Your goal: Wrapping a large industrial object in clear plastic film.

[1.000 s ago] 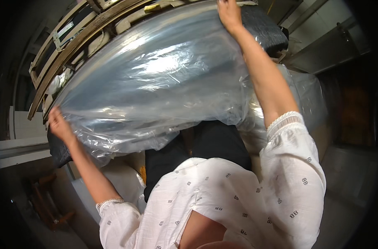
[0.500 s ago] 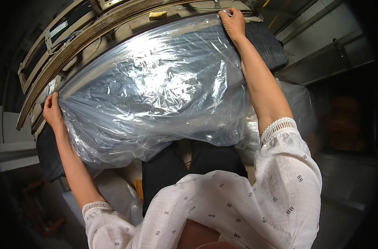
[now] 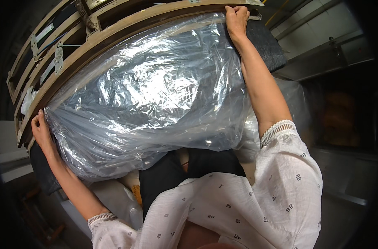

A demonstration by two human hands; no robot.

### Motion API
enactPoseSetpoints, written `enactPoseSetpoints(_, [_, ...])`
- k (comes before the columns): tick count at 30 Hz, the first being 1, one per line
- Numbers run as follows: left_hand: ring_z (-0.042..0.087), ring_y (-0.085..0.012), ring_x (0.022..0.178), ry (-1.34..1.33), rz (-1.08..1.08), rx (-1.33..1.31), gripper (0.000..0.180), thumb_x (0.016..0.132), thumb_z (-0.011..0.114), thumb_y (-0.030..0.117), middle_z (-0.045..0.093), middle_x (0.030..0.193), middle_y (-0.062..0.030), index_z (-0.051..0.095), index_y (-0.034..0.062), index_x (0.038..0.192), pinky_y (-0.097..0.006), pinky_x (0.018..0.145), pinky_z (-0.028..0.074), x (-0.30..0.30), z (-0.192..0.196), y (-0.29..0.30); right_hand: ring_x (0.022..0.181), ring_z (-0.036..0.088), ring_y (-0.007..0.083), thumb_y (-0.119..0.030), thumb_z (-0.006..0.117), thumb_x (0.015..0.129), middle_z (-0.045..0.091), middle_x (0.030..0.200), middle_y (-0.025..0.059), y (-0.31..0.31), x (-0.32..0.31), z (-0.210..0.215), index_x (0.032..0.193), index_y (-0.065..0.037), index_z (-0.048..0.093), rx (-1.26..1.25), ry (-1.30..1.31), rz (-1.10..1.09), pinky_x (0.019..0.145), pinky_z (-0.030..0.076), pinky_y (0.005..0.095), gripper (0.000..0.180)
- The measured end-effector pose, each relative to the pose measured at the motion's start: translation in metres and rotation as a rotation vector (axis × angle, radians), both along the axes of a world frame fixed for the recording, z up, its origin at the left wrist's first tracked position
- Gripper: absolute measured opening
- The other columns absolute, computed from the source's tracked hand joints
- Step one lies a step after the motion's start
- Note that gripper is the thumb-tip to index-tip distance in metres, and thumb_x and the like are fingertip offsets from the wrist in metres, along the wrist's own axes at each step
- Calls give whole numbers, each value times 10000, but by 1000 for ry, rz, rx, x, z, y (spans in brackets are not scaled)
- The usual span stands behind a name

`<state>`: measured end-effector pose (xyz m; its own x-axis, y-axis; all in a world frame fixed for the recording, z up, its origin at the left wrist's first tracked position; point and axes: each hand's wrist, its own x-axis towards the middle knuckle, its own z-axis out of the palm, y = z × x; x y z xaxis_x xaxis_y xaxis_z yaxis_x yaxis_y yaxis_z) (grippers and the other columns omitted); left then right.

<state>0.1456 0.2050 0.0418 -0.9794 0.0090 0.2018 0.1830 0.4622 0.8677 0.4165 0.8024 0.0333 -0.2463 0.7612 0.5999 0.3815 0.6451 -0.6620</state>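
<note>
A clear plastic sheet (image 3: pixel 110 99) stretches in front of me, wrinkled and glossy, its far edge running up to a long wooden bar (image 3: pixel 126 25). At its left end, my left hand (image 3: pixel 43 132) is closed in a pinch on the sheet's corner, beside the bar. My right hand (image 3: pixel 237 25) is closed at the far right corner of the sheet, its fingers against the bar's right part. Folds of the plastic hang down over the near side, above my legs. The sheet's far edge is partly hidden by the bar.
Behind the bar stands more wooden framing with metal hinge plates (image 3: pixel 58 58) and a coil spring (image 3: pixel 84 15). A dark padded surface (image 3: pixel 265 45) shows under the sheet at the right. More clear plastic (image 3: pixel 288 99) hangs beyond my right forearm.
The wooden bar has come down and nearer over the sheet's far edge, covering a small yellow piece. My left hand has shifted left and nearer; my right hand has moved slightly right.
</note>
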Motion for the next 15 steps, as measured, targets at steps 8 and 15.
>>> enactPoseSetpoints(8, [520, -102, 794, 436, -167, -12, 194, 893, 552, 164, 606, 847, -37, 610, -20, 886, -232, 751, 413, 41, 20, 11, 1047, 451, 321, -439, 631, 714, 522, 1075, 156, -45, 25, 12, 901, -37, 638, 91, -486, 1, 891, 340, 394, 444])
enactPoseSetpoints(15, [435, -60, 714, 299, -102, -218, 220, 872, 591, 224, 516, 724, 18, 610, 14, 808, -200, 678, 374, 80, 31, -64, 836, 533, 144, -251, 637, 790, 588, 884, 19, -89, 83, 48, 869, -54, 615, -153, 2, 620, 792, 415, 284, 214])
